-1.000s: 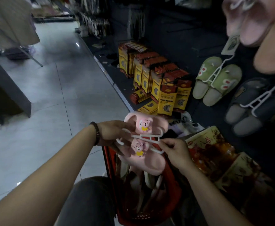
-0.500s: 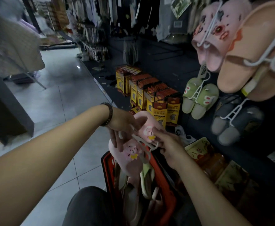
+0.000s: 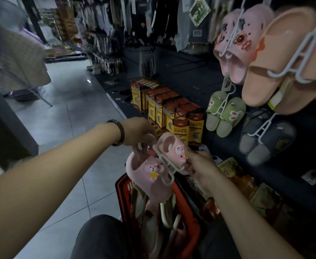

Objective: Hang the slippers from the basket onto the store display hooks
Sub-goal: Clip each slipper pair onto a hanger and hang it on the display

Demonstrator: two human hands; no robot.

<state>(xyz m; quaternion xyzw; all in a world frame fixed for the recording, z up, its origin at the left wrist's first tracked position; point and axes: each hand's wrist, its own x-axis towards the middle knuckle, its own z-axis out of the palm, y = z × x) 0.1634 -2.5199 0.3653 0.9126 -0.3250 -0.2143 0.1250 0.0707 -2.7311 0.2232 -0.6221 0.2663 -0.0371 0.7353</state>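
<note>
— Where's the pair?
— Pink slippers (image 3: 154, 176) on a white hanger (image 3: 165, 162), just above the basket (image 3: 122, 195). My left hand (image 3: 140, 132) curls round the hanger's end; my right hand (image 3: 200, 166) pinches the far slipper.
— Why both?
— Steadies it for hanging, I reckon.

Your tally: five slipper pairs you can count, one basket, two hands.

At frame centre you have two pink slippers (image 3: 149, 176) on one hanger (image 3: 167, 163), plus your left hand (image 3: 140, 131), your right hand (image 3: 200, 165) and one bracelet (image 3: 118, 134). On the right side you see four hung pairs, one hanger each: one pink pair (image 3: 235, 51), one orange pair (image 3: 276, 62), one green pair (image 3: 226, 113), one grey pair (image 3: 265, 141). At bottom centre there is one basket (image 3: 123, 199); its slippers overlap too much to count. The boxes (image 3: 179, 120) above centre are too many to count.
</note>
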